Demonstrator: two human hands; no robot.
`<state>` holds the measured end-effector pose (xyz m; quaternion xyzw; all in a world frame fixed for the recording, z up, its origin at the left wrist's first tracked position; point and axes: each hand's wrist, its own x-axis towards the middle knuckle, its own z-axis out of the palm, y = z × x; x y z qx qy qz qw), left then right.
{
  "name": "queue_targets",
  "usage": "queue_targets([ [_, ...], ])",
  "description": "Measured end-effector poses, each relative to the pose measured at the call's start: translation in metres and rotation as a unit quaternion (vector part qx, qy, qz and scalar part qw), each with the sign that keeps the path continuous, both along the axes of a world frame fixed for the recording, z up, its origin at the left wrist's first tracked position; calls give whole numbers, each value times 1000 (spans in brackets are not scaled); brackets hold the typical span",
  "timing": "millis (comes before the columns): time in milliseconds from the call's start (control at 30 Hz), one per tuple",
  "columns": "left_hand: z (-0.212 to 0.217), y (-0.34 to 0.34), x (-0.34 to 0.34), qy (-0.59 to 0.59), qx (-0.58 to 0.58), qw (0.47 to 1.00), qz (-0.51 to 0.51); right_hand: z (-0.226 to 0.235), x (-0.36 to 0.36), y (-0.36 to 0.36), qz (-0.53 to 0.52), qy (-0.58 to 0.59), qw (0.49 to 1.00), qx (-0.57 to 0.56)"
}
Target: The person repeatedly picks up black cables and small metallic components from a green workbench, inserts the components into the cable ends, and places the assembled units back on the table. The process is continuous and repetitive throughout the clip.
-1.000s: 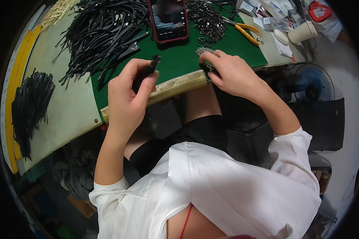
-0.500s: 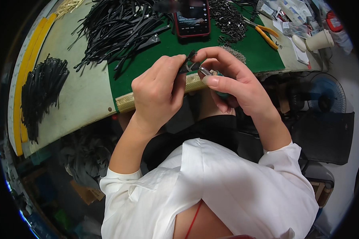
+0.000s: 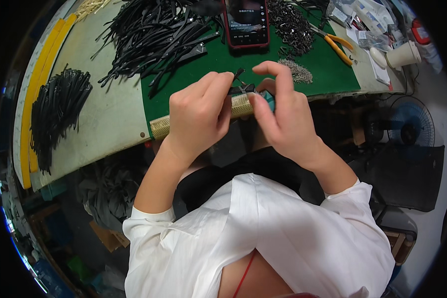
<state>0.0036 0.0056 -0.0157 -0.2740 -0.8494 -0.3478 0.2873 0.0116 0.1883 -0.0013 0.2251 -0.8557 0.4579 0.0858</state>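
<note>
- Black strap piece (image 3: 237, 84) sits a little above the middle of the frame, thin and dark, with one short end sticking up toward the upper right and a small metal bit near it; most of it is hidden by fingers.
- Left hand (image 3: 199, 111) is curled almost closed, thumb and fingertips pinching the strap piece from the left.
- Right hand (image 3: 283, 116) is partly closed, index finger arched over the top and thumb pressing from below on the same strap piece; the two hands meet there.
- Both hands hover over the near edge of the tabletop (image 3: 109, 124), above a pale perforated strip (image 3: 161, 128) along the border of the green mat (image 3: 328, 74).
- Upper left of centre: a big loose heap of black straps (image 3: 154, 32); far left, a tidier bundle of black straps (image 3: 57, 109).
- Top centre: a phone in a red case (image 3: 245, 22), screen lit.
- Right of the phone: a pile of dark metal parts (image 3: 290, 25), a smaller silvery pile (image 3: 298, 70), orange-handled pliers (image 3: 335, 42) and a paper cup (image 3: 405, 53).
</note>
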Motion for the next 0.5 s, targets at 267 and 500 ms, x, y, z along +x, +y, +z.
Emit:
queue_targets([
  [267, 5, -13, -35, -1, -138, 973, 187, -5, 2, 2, -55, 74, 983, 159],
  [500, -3, -34, -115, 26, -295, 941, 166, -13, -4, 41, -81, 16, 989, 124],
])
